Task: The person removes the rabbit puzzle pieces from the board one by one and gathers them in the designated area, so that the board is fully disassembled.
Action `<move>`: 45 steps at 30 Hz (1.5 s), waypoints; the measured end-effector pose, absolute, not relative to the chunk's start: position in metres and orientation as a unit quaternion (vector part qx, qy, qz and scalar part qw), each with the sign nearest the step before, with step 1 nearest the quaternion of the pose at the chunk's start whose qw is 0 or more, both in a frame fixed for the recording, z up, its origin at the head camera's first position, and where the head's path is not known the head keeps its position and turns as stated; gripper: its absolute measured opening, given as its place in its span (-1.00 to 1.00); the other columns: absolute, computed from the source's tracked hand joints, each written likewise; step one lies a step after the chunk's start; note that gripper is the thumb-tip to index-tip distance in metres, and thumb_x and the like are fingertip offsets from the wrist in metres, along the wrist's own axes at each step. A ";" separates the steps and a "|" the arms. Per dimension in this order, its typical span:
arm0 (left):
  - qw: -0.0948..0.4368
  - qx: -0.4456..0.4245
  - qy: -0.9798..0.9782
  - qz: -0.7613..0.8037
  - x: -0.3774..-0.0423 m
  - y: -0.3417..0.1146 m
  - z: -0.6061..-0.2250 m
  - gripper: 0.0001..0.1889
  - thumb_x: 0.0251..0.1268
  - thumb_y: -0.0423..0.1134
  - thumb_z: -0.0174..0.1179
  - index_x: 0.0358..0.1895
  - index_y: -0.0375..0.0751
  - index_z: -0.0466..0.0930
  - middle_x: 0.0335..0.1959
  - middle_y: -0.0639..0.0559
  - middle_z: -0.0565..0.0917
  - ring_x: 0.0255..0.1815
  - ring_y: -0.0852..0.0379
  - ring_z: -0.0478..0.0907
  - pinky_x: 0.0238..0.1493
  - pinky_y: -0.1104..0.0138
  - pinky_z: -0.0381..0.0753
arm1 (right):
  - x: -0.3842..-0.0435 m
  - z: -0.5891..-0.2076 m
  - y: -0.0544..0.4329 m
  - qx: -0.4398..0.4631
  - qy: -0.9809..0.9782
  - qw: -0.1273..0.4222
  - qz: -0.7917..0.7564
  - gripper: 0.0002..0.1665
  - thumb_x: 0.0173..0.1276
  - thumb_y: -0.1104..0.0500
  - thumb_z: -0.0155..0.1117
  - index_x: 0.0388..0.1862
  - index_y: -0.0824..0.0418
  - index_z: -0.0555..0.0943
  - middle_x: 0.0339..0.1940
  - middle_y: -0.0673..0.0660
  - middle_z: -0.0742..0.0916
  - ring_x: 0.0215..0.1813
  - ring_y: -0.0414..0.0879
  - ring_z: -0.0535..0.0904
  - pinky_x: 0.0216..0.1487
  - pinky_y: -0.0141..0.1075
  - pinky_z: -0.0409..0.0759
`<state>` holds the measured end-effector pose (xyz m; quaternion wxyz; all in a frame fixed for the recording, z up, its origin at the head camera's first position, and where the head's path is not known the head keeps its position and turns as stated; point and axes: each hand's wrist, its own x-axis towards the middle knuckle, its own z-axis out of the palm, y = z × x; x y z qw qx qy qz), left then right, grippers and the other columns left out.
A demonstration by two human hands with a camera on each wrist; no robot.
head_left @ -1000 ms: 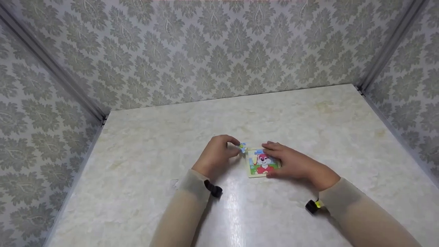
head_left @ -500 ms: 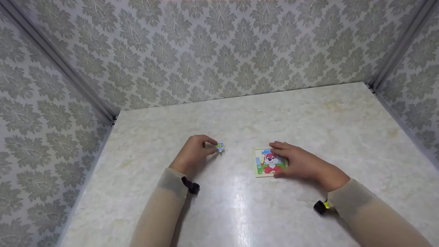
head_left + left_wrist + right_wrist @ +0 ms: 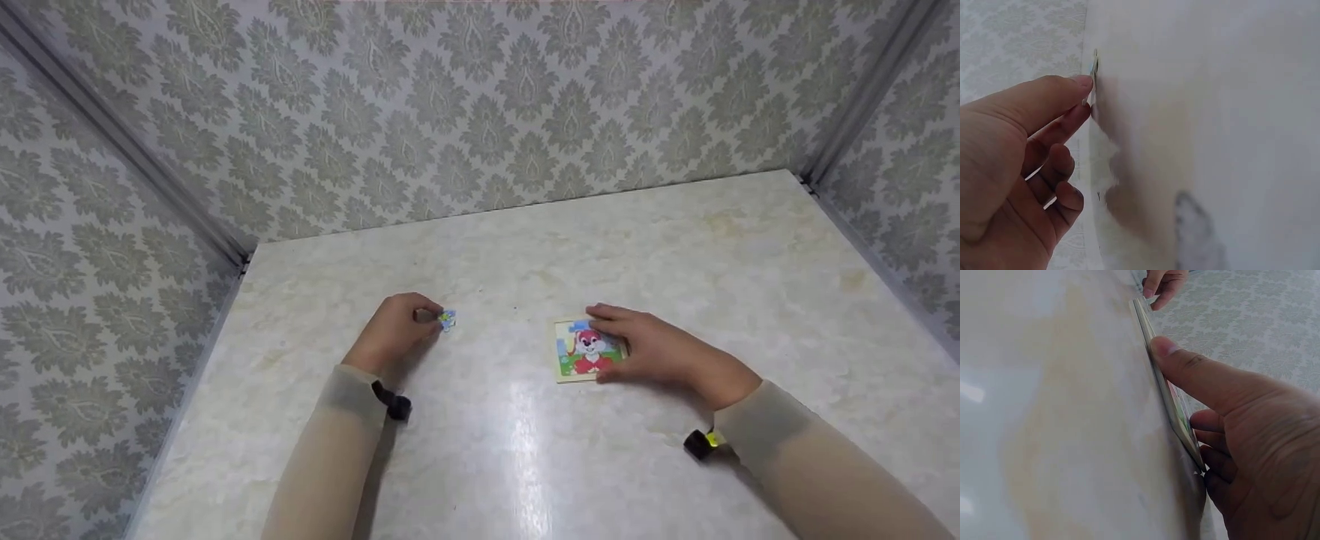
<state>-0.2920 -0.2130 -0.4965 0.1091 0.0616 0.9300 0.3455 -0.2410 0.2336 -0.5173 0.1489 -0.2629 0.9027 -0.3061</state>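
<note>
My left hand [image 3: 394, 334] pinches a small blue puzzle piece [image 3: 448, 320] between thumb and fingers, low over the table left of the board. In the left wrist view the piece [image 3: 1094, 64] is seen edge-on at the fingertips. A square jigsaw puzzle board [image 3: 590, 361] lies flat, with a red and white cartoon animal in a light frame and a pale patch at its upper left. My right hand [image 3: 660, 349] holds it by the right side, thumb at the near edge, fingers over the far right corner. In the right wrist view the board [image 3: 1165, 391] shows its edge.
Both items are on a pale marbled table [image 3: 480, 450]. A patterned wall [image 3: 480, 112] rises behind it, with side walls at left and right. Black wrist straps [image 3: 397, 407] sit on both sleeves.
My left hand has moved left, away from the board, carrying the puzzle piece. The right hand stays on the board; the head view has shifted slightly.
</note>
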 end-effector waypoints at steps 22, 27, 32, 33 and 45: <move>0.018 0.183 0.913 0.363 -0.272 -0.137 -0.473 -0.67 0.64 -0.07 0.42 0.25 -0.17 0.85 0.30 -0.01 0.79 -0.21 0.07 0.54 -0.03 0.16 0.58 | -0.245 -0.517 0.235 -0.251 0.908 0.141 -0.304 0.16 0.37 -0.25 0.71 0.78 0.17 0.42 0.91 0.07 0.31 0.90 0.26 0.19 0.78 0.27 0.33; 0.039 0.208 0.908 0.362 -0.267 -0.096 -0.473 -0.65 0.66 -0.05 0.39 0.28 -0.16 0.84 0.30 -0.03 0.79 -0.18 0.06 0.56 0.01 0.13 0.63 | -0.244 -0.519 0.233 -0.248 0.908 0.143 -0.307 0.18 0.35 -0.28 0.72 0.78 0.17 0.43 0.89 0.07 0.34 0.88 0.25 0.23 0.78 0.25 0.34; 0.070 0.188 0.909 0.365 -0.268 -0.063 -0.476 -0.62 0.66 -0.04 0.37 0.33 -0.16 0.81 0.39 -0.07 0.76 0.10 -0.12 0.71 0.29 -0.03 0.71 | -0.243 -0.519 0.233 -0.246 0.907 0.143 -0.310 0.24 0.34 -0.31 0.72 0.81 0.15 0.37 0.90 0.07 0.30 0.90 0.23 0.18 0.80 0.27 0.29; 0.077 0.183 0.909 0.366 -0.270 -0.058 -0.477 -0.61 0.66 -0.03 0.37 0.33 -0.15 0.81 0.41 -0.08 0.76 0.21 -0.14 0.73 0.38 -0.05 0.70 | -0.243 -0.519 0.234 -0.249 0.908 0.138 -0.308 0.25 0.34 -0.30 0.72 0.82 0.16 0.36 0.90 0.10 0.30 0.89 0.24 0.17 0.79 0.28 0.30; 0.133 0.141 0.915 0.355 -0.271 -0.016 -0.493 -0.79 0.59 -0.12 0.47 0.09 -0.11 0.87 0.02 0.00 0.81 -0.02 0.08 0.67 0.23 0.08 0.74 | -0.242 -0.518 0.236 -0.256 0.911 0.127 -0.298 0.20 0.39 -0.29 0.70 0.80 0.22 0.39 0.85 0.16 0.33 0.85 0.20 0.22 0.73 0.18 0.42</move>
